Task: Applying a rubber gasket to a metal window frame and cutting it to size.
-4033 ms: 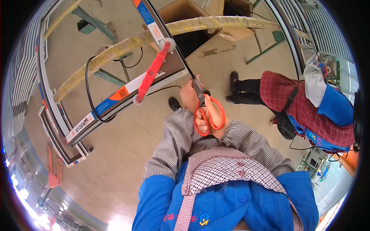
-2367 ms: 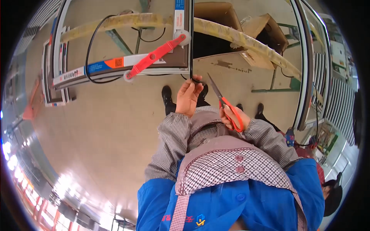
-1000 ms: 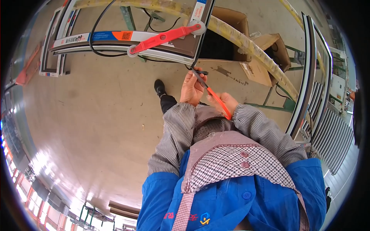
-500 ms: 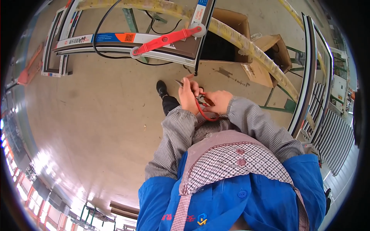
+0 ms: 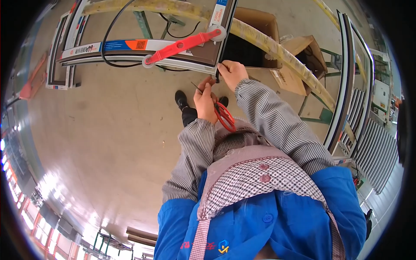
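My left hand [image 5: 205, 103] is closed around red-handled scissors [image 5: 224, 117], loop handles hanging toward my apron and a thin blade poking out past the fingers. Its fingertips are beside the dangling end of a black rubber strip [image 5: 217, 79]. That strip hangs from the near right corner of a brown and white window frame [image 5: 203, 57]. At this corner my right hand [image 5: 233, 73] is closed, thumb and forefinger pinching the strip's upper part. Exactly how the fingertips meet the strip is partly hidden. A red bar with round pale ends [image 5: 182, 45] lies across the frame's corner.
A yellow wrapped rail [image 5: 281, 54] on green supports runs behind the frame. Open cardboard boxes [image 5: 299, 65] stand at the far right. More frames lean at the right [image 5: 342, 86] and far left [image 5: 56, 56]. A black cable [image 5: 104, 47] loops over the frame.
My right hand has left the scissor handles and moved up to the frame's corner. My left hand keeps the scissors, shifted slightly left, their handles now hanging loose.
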{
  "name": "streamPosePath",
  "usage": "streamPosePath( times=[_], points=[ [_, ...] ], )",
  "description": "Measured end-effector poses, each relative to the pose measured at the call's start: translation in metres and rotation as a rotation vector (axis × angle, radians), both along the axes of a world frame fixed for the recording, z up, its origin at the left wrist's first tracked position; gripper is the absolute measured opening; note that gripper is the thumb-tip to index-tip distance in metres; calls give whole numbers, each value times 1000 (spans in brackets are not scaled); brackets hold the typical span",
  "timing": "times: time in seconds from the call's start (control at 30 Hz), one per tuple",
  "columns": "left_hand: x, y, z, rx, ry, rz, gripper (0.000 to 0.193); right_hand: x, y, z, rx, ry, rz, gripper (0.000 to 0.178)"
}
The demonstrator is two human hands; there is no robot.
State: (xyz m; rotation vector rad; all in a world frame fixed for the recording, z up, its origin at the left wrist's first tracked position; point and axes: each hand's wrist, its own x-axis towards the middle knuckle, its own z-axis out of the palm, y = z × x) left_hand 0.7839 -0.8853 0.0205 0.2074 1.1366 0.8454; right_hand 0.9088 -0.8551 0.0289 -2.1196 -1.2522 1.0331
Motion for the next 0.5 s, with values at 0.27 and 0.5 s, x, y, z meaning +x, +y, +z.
streamPosePath(
  times=[0.27,0.5],
  points=[
    [24,16,-5,130,109,-72,17,11,10,-7,39,-39,12,26],
    [36,20,-5,89,211,25,12,36,4,-17,-137,185,50,30]
  ],
)
